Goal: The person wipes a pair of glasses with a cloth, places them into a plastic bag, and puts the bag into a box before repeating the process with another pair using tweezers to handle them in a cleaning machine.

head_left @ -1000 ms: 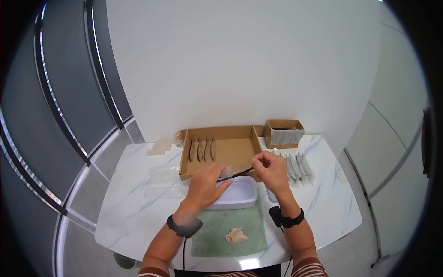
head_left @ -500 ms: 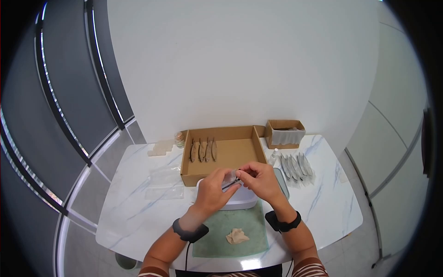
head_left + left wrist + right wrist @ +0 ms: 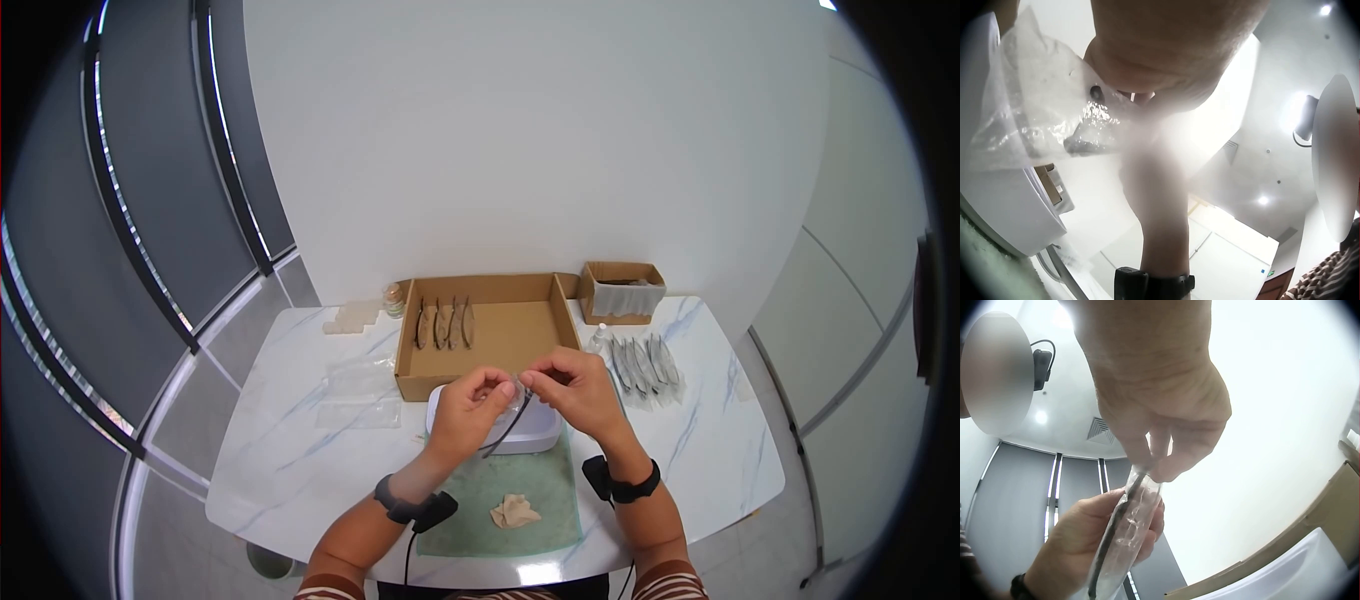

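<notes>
Over the front of a white plastic basin point(image 3: 543, 436), both hands hold a clear plastic bag point(image 3: 1132, 528) with a slender dark strip point(image 3: 507, 428) running along inside it. My left hand point(image 3: 462, 412) grips the bag from the left side, thumb against its face. At the bag's upper end, my right hand point(image 3: 578, 396) pinches the edge between thumb and fingertips. In the right wrist view the bag hangs slanted below the right fingertips, and the left fingers curl behind it. The left wrist view shows the bag point(image 3: 1047, 100) spread beside the hand, wrinkled and shiny.
Behind the basin stands a shallow cardboard tray point(image 3: 520, 335) with several dark curved pieces point(image 3: 443, 323). Several bagged dark pieces point(image 3: 645, 370) lie right, before a small cardboard box point(image 3: 620, 303). Clear bags point(image 3: 360, 412) lie left. A crumpled beige cloth point(image 3: 515, 512) rests on a green cloth point(image 3: 460, 520).
The right hand has come in from the right to meet the left. The dark strip has swung from nearly level to a steep slant, its lower end toward me.
</notes>
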A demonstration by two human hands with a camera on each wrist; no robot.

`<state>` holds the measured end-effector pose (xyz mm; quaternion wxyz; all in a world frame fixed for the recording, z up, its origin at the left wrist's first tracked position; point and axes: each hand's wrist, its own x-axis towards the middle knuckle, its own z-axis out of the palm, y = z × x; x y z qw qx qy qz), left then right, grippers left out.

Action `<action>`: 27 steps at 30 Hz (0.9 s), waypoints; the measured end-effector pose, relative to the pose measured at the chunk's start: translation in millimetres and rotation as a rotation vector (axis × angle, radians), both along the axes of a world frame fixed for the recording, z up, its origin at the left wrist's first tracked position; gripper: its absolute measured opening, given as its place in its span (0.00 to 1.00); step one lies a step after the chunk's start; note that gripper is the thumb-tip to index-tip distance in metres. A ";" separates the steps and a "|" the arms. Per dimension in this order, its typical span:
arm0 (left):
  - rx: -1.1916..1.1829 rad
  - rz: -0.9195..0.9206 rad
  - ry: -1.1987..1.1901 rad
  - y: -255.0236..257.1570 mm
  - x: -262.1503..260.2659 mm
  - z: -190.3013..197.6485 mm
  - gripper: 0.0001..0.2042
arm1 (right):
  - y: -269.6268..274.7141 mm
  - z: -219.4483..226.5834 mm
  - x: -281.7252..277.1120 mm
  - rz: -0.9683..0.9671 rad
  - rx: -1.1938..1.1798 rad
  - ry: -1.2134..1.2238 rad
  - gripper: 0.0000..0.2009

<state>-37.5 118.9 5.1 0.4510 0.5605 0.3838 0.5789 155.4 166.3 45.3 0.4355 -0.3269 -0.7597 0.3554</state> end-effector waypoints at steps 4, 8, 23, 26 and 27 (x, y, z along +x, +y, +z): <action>0.109 0.038 -0.061 -8.6 3.5 8.8 0.07 | -10.1 10.4 -0.9 0.055 -0.078 0.185 0.10; 0.216 0.072 -0.224 -13.2 5.1 12.0 0.06 | -12.8 9.6 -0.3 0.010 -0.113 0.261 0.15; 0.177 0.022 -0.235 -21.9 10.1 19.4 0.05 | -16.4 10.4 -2.0 0.092 -0.049 0.121 0.07; 0.208 0.047 -0.170 -17.4 8.5 12.9 0.05 | -16.4 11.9 -4.5 0.112 -0.027 0.113 0.06; 0.213 0.076 -0.132 -16.7 8.4 12.3 0.05 | -16.8 12.6 -5.7 0.121 -0.025 0.104 0.06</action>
